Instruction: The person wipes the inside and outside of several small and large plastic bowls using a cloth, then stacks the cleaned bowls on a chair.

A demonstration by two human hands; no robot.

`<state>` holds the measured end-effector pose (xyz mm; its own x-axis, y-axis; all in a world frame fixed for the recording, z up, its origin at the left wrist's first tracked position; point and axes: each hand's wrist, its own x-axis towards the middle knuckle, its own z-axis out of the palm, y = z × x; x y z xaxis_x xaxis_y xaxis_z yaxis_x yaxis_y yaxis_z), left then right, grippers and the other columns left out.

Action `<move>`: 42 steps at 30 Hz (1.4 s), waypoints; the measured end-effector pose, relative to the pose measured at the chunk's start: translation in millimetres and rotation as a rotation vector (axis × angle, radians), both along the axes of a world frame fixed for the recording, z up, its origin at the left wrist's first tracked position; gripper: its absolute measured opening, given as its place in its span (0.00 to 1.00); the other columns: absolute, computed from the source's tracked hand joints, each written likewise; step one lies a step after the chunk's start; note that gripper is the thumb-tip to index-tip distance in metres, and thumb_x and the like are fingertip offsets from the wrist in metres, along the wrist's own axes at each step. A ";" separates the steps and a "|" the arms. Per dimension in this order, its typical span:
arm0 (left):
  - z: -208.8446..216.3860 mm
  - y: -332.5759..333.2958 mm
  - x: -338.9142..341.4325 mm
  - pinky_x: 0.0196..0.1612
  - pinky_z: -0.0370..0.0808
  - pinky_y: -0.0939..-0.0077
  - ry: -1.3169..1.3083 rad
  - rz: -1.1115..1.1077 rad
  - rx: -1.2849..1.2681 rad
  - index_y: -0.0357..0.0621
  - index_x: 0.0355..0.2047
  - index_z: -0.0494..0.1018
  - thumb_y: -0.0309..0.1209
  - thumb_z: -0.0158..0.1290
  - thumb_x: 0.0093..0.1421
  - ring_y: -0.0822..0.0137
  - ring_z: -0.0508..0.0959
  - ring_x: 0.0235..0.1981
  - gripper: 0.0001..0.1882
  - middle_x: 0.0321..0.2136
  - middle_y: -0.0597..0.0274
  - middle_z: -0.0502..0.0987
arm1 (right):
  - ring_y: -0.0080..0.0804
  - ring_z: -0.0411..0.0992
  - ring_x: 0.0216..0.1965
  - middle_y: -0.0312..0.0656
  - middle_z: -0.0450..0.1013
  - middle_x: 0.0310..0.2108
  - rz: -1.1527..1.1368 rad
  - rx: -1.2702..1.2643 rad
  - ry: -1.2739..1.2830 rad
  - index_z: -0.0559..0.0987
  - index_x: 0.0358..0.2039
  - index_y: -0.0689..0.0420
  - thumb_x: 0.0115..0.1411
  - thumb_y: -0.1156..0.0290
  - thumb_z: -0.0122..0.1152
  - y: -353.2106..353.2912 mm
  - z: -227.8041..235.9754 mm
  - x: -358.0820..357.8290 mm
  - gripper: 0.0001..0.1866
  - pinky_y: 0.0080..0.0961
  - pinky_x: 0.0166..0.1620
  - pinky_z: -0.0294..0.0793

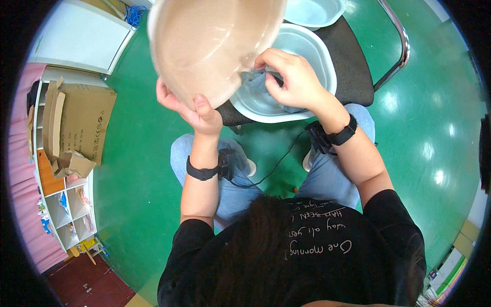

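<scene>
My left hand (197, 113) grips the lower edge of a large beige plastic basin (202, 56), which is raised and tilted at the upper middle. Its thumb lies on the near side while the fingers go behind the rim. My right hand (296, 79) is closed on a wet-looking grey-blue cloth (254, 84), beside the beige basin's right edge. Beneath that hand, a light-blue basin (330, 66) sits on a black chair seat (354, 64). Part of the cloth hangs down into this basin; the beige basin hides the blue one's left side.
Another light-blue basin (312, 14) stands farther back on the chair. A chrome chair arm (401, 38) curves at the right. A torn cardboard box (84, 123) and white shelves (61, 210) line the left. A black cable (279, 163) runs between my wrists.
</scene>
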<state>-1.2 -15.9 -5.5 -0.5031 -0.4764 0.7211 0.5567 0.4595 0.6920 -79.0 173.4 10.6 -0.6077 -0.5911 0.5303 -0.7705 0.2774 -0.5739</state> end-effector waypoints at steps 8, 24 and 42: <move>-4.9 -6.0 6.5 0.61 0.60 0.64 -0.091 -0.236 0.235 0.32 0.63 0.42 0.53 0.42 0.63 0.56 0.60 0.61 0.42 0.61 0.44 0.53 | 0.43 0.74 0.29 0.42 0.74 0.25 -0.082 -0.071 0.092 0.75 0.29 0.57 0.52 0.65 0.59 -1.9 -2.4 -8.7 0.09 0.37 0.33 0.73; -1.7 19.8 3.2 0.64 0.57 0.60 -0.135 -0.349 0.554 0.35 0.63 0.51 0.54 0.33 0.66 0.55 0.60 0.63 0.37 0.62 0.49 0.58 | 0.26 0.75 0.29 0.45 0.77 0.28 -0.049 -0.317 -0.574 0.80 0.32 0.63 0.60 0.53 0.58 -1.2 -12.9 -15.2 0.22 0.23 0.30 0.72; -2.4 25.4 -2.8 0.61 0.59 0.49 -0.545 -0.560 -0.035 0.47 0.69 0.35 0.36 0.54 0.60 0.50 0.57 0.64 0.46 0.64 0.42 0.51 | 0.38 0.78 0.33 0.53 0.77 0.36 0.036 -0.681 -1.054 0.69 0.47 0.65 0.64 0.63 0.47 24.4 2.1 -36.2 0.19 0.26 0.36 0.75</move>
<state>-4.0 9.5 -7.9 -0.9493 -0.0283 0.3130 0.2978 0.2367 0.9248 -115.2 197.8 12.7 -0.9105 -0.4135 0.0011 0.1483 -0.3289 -0.9327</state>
